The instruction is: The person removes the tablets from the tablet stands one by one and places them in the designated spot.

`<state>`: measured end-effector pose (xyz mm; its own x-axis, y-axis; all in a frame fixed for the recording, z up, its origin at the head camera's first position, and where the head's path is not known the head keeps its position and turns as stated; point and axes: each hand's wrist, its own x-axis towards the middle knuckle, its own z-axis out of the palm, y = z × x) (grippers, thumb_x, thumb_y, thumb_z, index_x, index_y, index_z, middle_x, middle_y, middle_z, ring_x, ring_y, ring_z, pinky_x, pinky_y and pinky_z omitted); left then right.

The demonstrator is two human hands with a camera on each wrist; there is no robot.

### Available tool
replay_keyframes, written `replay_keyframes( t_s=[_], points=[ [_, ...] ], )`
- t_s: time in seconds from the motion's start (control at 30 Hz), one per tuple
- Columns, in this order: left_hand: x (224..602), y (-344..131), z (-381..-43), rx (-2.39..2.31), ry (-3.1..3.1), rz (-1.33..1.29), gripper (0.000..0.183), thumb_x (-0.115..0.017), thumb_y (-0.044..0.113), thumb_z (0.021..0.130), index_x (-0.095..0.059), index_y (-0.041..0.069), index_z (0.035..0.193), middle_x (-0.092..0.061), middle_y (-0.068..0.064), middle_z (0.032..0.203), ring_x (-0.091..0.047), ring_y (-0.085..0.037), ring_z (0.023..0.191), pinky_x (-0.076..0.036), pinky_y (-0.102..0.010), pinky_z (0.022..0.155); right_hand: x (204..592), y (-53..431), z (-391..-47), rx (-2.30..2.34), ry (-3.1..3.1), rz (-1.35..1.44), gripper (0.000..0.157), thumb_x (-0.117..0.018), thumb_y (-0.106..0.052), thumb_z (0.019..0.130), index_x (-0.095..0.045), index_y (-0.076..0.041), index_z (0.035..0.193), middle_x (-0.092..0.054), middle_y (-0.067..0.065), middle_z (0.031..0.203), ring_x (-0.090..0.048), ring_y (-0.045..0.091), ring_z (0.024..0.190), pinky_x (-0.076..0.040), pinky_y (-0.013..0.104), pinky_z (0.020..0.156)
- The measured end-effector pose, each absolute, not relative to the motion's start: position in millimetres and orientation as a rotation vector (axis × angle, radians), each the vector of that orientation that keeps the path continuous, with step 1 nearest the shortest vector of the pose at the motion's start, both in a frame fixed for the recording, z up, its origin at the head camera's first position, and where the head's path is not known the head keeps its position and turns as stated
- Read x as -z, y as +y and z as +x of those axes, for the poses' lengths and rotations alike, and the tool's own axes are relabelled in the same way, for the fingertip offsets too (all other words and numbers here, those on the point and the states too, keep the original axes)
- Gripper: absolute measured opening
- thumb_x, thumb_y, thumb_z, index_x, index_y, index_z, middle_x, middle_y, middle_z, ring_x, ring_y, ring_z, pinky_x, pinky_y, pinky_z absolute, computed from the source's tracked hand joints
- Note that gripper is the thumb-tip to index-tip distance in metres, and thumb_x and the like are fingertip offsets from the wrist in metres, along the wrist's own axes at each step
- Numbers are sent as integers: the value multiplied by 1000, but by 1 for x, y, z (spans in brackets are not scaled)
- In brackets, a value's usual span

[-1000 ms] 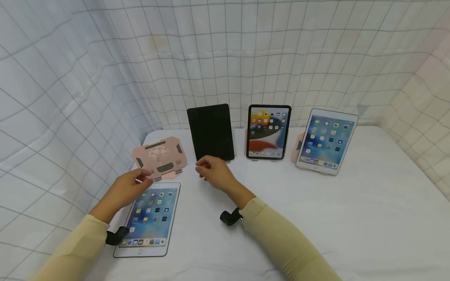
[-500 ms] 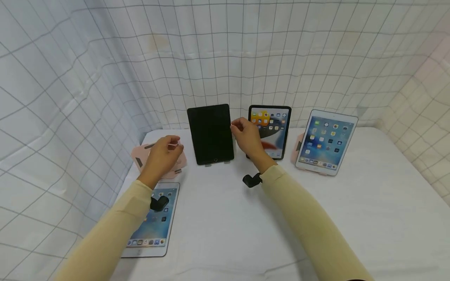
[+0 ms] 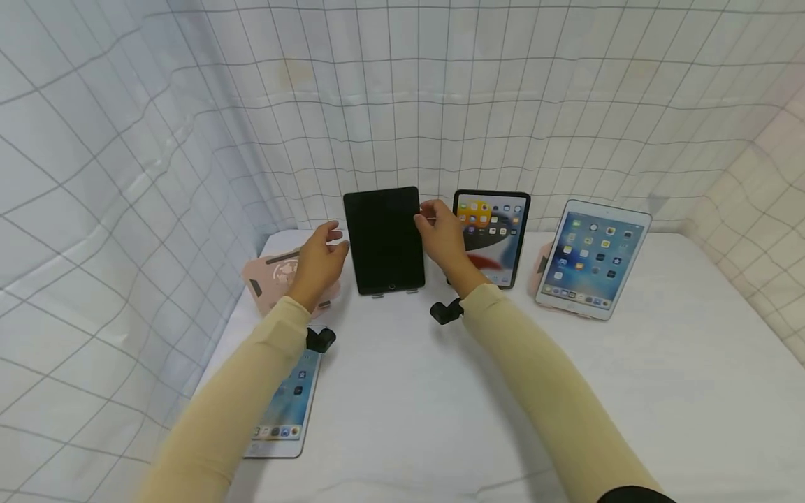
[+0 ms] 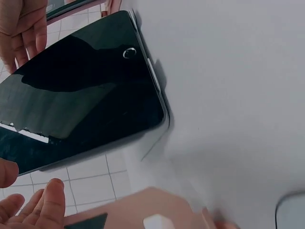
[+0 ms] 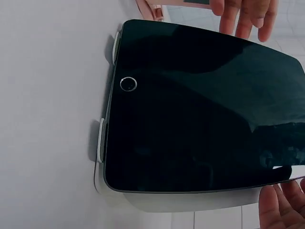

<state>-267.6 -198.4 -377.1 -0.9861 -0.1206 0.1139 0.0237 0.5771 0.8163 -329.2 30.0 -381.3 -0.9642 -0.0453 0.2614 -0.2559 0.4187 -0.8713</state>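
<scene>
A black tablet [image 3: 385,241] with a dark screen leans upright on a stand, its lower edge caught by two small clips [image 5: 101,140]. My left hand [image 3: 321,260] is at its left edge, fingers spread and relaxed; in the left wrist view the thumb [image 4: 7,172] is right at the border. On the opposite side my right hand [image 3: 444,241] has its fingertips at the right edge, thumb in front. Seen from the right wrist, that thumb [image 5: 269,198] lies along the rim. Left forearm and hand partly cover a pink folding stand [image 3: 267,279] and a white tablet [image 3: 286,412] lying flat.
Right of the black tablet stands another dark-framed tablet [image 3: 493,234] with a lit screen, partly behind my right hand. Farther right a white tablet [image 3: 594,258] leans on a pink stand [image 3: 544,264]. A gridded white curtain [image 3: 402,105] hangs behind the white-covered table [image 3: 390,391].
Both hands have come up to the black tablet: the left from the flat tablet's top, over the pink stand, the right from its lower front to its right edge. The tablet stays in place.
</scene>
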Motion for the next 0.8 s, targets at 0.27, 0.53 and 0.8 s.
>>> replay_keyframes(
  t_s=[0.27,0.53,0.8],
  points=[
    [382,-185,-275,1375,-2517,86,41,-53,23,104,-52,8,142,-62,-14,128,-61,-29,114,-52,-43,92,388,29,-334,-1611,-2464,227,29,-56,-24,103,-59,-8,128,-64,7,116,-60,20,105,-53,33,84],
    [381,-177,-276,1402,-2408,172,33,-55,23,103,-59,6,130,-66,-14,116,-63,-29,101,-52,-41,84,393,27,-331,-1566,-2378,266,24,-56,-18,103,-59,-7,124,-66,7,110,-61,19,100,-52,33,82],
    [384,-171,-272,1354,-2341,135,27,-53,25,104,-58,7,124,-66,-11,108,-58,-25,91,-49,-37,76,396,29,-324,-1551,-2272,329,26,-56,-15,103,-58,-5,126,-65,11,109,-61,22,101,-52,36,84]
  ],
)
